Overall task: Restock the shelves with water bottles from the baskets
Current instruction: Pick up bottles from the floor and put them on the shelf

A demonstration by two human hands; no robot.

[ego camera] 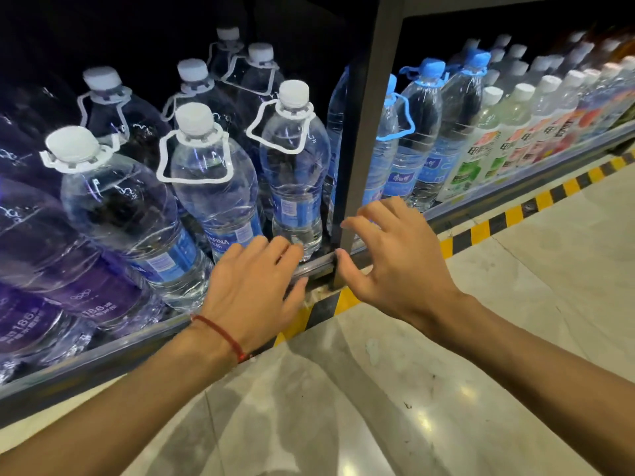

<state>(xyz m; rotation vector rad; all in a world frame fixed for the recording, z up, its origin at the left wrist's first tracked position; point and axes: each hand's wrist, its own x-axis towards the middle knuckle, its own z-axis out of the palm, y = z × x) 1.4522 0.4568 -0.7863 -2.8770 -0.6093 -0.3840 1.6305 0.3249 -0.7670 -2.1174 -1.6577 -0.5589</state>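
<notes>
Hands: our left hand (254,286), right hand (391,259) spread, holding nothing (fingers relaxed); shelf (86,365) holds upright water bottles (292,159).

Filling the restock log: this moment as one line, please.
left grip: open, fingertips at base of front bottle | right grip: open, beside shelf post | held: nothing | baskets: not in view

Left bay of bottom shelf (103,353): handled water bottles (213,180) in rows, left of the upright post (364,132). Right bay, beyond the post: further bottles (422,132), then labelled drink bottles (481,156) farther right. Before the shelf edge: left hand (254,286) at the rightmost front bottle (295,166), right hand (395,259) just before the post.
</notes>
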